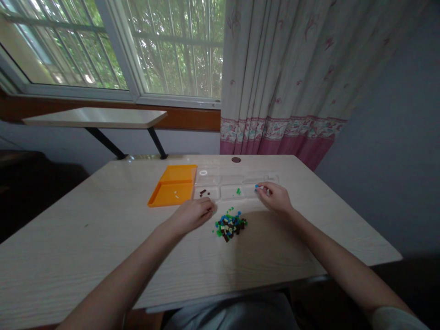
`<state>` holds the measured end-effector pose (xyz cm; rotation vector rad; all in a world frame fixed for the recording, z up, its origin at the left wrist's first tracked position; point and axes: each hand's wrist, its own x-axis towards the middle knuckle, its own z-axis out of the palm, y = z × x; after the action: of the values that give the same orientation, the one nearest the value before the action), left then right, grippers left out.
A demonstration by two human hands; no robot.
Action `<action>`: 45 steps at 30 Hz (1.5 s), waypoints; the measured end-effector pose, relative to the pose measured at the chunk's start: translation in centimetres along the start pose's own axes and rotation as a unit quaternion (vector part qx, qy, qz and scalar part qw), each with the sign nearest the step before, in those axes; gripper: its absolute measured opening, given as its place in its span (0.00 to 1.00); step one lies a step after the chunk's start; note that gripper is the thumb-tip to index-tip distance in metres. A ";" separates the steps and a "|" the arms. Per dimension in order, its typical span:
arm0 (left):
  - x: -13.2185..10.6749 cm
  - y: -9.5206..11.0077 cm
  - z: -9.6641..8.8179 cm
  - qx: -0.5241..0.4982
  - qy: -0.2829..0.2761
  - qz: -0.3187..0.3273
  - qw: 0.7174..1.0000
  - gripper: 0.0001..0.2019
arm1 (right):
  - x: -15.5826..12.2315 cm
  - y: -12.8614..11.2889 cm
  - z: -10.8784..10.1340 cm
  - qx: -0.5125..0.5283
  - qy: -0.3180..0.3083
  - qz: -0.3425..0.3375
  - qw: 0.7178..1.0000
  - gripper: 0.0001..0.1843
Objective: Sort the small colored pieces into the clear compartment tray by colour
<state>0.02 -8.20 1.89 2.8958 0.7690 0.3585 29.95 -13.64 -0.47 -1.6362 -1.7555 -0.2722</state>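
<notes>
My right hand [273, 196] pinches a small blue building brick [256, 186] over the right part of a clear compartment tray [232, 180]. Fingers curled, my left hand [197, 213] rests close to the tray's near edge; whatever it may hold is hidden. Between my hands, nearer to me, lies a mixed pile of small bricks [230, 225] in blue, green, brown and cream. Several brown bricks [202, 193] are in the left near compartment, and green bricks [238, 191] in the middle one. An orange tray [172, 201] on the left holds a few cream pieces [176, 194].
The pale wooden table [113, 238] has a round dark cable hole [236, 160] near its back edge. A raised shelf [99, 117] on black legs stands at the back left. Behind are a barred window and a curtain [275, 82].
</notes>
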 end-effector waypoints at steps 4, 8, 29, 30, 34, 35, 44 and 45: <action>0.1 0.1 0.1 -0.025 0.032 -0.005 0.999 0.10 | 0.1 0.3 0.4 -0.024 -0.024 0.031 0.999 0.12; 0.4 0.7 0.3 -0.044 0.065 0.006 0.997 0.11 | -0.3 -1.3 0.7 0.005 -0.039 -0.001 0.999 0.11; 1.6 1.7 1.4 -0.077 0.044 0.020 0.996 0.11 | -2.1 -6.3 1.7 0.098 -0.085 -0.144 0.981 0.07; 1.6 1.5 1.5 -0.069 0.038 0.013 0.997 0.12 | -1.8 -6.1 1.6 0.105 -0.063 -0.128 0.984 0.07; 2.0 0.9 2.2 -0.014 -0.002 0.012 1.000 0.19 | -0.9 -5.4 1.6 0.116 -0.003 -0.078 0.990 0.08; 2.1 0.9 2.4 -0.003 -0.008 0.017 1.000 0.20 | -0.8 -5.3 1.7 0.117 0.000 -0.074 0.990 0.08; 2.2 0.9 3.1 0.020 -0.011 0.022 1.000 0.18 | -0.8 -5.4 1.5 0.138 0.044 -0.093 0.985 0.08; 2.2 0.8 3.0 0.020 -0.012 0.016 1.000 0.17 | -0.7 -5.4 1.4 0.143 0.060 -0.102 0.983 0.07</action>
<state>3.02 -7.99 -0.46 2.9483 0.7345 0.3159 24.39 -14.34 -0.28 -1.2155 -1.7786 -0.1987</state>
